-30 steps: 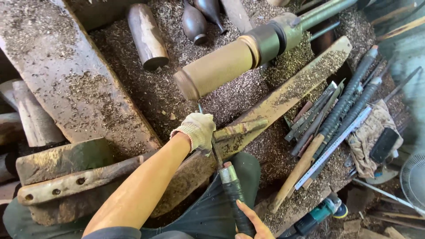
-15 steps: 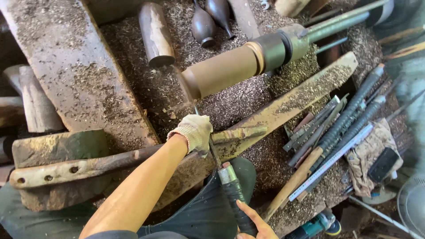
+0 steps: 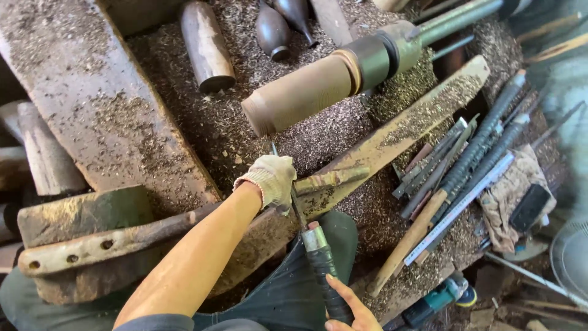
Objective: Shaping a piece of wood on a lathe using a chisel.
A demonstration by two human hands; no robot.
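Observation:
A tan wooden cylinder (image 3: 301, 95) is mounted on a lathe spindle (image 3: 392, 52), its free end pointing toward me. My left hand (image 3: 272, 179), in a dirty white glove, rests on a long wooden tool rest (image 3: 392, 138) and pinches the steel blade of a turning chisel (image 3: 297, 205), whose tip sits just below the cylinder's end. My right hand (image 3: 348, 306) grips the chisel's black taped handle (image 3: 324, 276) at the bottom edge.
Wood shavings cover the bench. Turned dark wooden pieces (image 3: 272, 27) and a short log (image 3: 206, 46) lie at the back. Several long chisels and rods (image 3: 471, 159) lie at right beside a rag (image 3: 511, 196). A thick plank (image 3: 92, 98) runs at left.
My view has shifted slightly, so the lathe and cylinder sit higher and further right. Both hands keep their hold on the chisel near the cylinder's end.

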